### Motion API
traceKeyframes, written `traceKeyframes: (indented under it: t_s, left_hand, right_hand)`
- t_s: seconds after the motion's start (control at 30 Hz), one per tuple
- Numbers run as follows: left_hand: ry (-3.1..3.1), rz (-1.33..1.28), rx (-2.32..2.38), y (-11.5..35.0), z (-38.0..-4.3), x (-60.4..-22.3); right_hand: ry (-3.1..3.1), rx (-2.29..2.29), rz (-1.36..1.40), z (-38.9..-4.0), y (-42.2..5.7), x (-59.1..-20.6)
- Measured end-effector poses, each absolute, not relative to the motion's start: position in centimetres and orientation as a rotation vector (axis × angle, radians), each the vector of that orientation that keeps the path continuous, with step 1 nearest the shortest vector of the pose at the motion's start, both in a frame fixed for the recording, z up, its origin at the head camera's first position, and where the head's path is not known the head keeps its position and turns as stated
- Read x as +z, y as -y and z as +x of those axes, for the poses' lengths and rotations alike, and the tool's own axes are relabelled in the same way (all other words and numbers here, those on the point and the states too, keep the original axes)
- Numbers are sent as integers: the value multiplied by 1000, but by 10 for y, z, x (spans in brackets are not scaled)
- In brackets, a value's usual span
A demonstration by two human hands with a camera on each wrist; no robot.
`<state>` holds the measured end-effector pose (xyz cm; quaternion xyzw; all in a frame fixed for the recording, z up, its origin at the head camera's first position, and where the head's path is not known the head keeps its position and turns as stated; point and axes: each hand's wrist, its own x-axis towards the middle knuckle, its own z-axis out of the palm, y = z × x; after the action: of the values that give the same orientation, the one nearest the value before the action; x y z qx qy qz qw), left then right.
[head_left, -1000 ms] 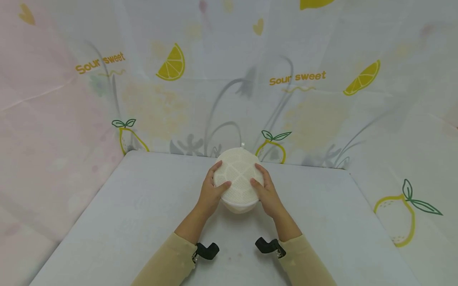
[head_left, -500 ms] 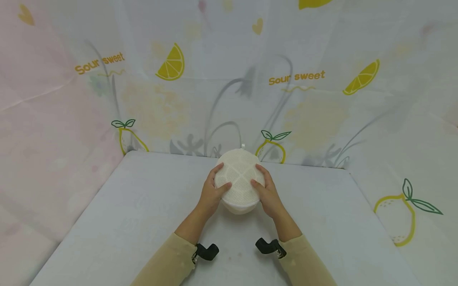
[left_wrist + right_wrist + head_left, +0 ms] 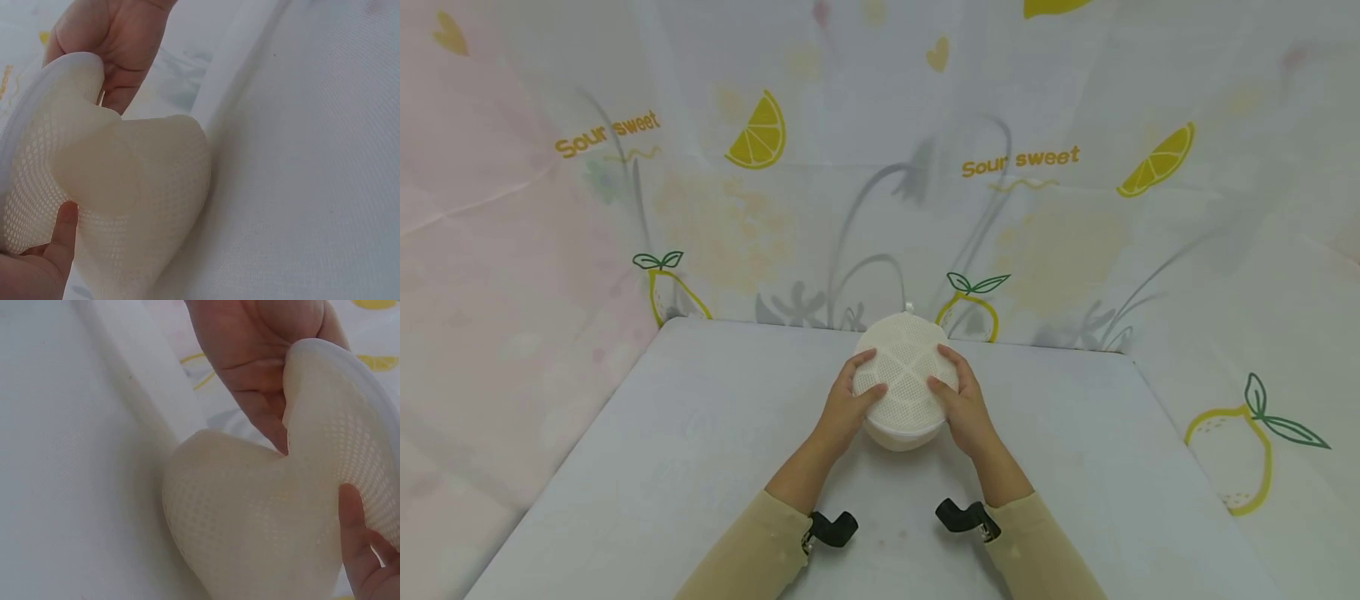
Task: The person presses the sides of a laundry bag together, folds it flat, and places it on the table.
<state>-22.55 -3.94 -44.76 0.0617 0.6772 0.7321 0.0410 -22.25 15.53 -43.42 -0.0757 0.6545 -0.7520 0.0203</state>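
Note:
A round cream mesh laundry bag (image 3: 907, 375) with a white rim band and a small tab at its far edge is held up in the head view. My left hand (image 3: 850, 400) grips its left side, thumb on the upper mesh face. On the right side my right hand (image 3: 964, 404) grips it likewise. In the left wrist view the bag's soft underside (image 3: 144, 175) bulges and folds, with a fingertip pressing into the mesh. The right wrist view shows the same sagging mesh (image 3: 237, 506) between both hands. Whether anything lies inside I cannot tell.
A white-covered table (image 3: 700, 467) spreads beneath the hands. Behind it hangs a lemon-printed curtain (image 3: 865, 100), close to the table's back edge. Black curved camera mounts (image 3: 835, 529) stick inward from both wrists.
The bag has shifted very slightly toward me and to the right. My left fingertips have moved a little with it; both hands keep their grip.

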Motion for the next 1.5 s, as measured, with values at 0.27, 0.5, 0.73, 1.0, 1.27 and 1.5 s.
traceKeyframes:
  t_s: [0.27,0.5,0.73,1.0,1.27,1.5]
  left_hand:
    - [-2114,125,2184,38,-229,-454]
    - [-2211,162,2077,40,-228,-452]
    - [-2270,198,1989,42,-224,-449]
    - [-2192,200,2039,42,-223,-449]
    - [-2089,124,2132,43,-228,-453]
    - [-1977,108,2247,42,-228,-454]
  right_hand:
    - [-1997,-2373,-195,-226,-156,-439]
    - [-1965,-2413,-176,-225,-156,-438]
    - [-1943,-2434,-141,-226,-156,-438]
    - [-1936,-2436,-143,-225,-157,-439]
    - [-1931,-2436,-127,-226,-156,-440]
    - [-1923,-2415,-124,-225,-155,-439]
